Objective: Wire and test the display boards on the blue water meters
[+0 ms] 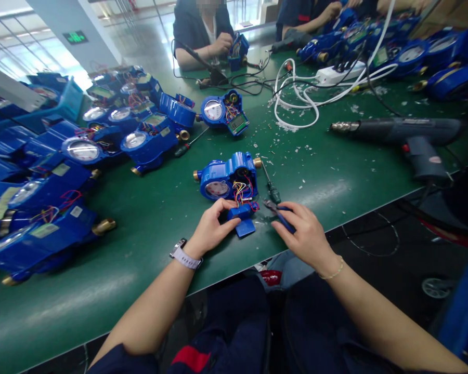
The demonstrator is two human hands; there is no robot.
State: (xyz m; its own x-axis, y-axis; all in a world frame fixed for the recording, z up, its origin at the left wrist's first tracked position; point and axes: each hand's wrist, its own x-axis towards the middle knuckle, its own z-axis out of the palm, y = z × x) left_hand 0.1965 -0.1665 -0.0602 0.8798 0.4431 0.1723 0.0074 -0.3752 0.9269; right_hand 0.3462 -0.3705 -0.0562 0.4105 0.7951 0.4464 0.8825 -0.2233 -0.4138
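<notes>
Wired water meter near the workbench's front edge, pliers in the right hand

A blue water meter [234,167] lies near the front edge of the green workbench [148,254], its side compartment open and coloured wires [240,191] running out to a small blue housing [240,212]. The person's left hand [215,224] pinches that housing between thumb and fingers, just above a flat blue flap [245,228]. The right hand [304,228] is closed on the handles of a pair of pliers [285,222], whose head points towards the housing and stands apart from it. Just beyond the pliers lies a screwdriver [273,190], its shaft reaching to the meter's brass fitting [257,163].

Further from the front edge sits a second meter [213,110] with its display exposed. More meters [150,148] crowd the workbench's left end. Towards the right, a heat gun [398,131] lies near the front edge; beyond it is a white power strip [340,74]. At the far edge, a co-worker's hand [221,44] touches another meter [238,52].
</notes>
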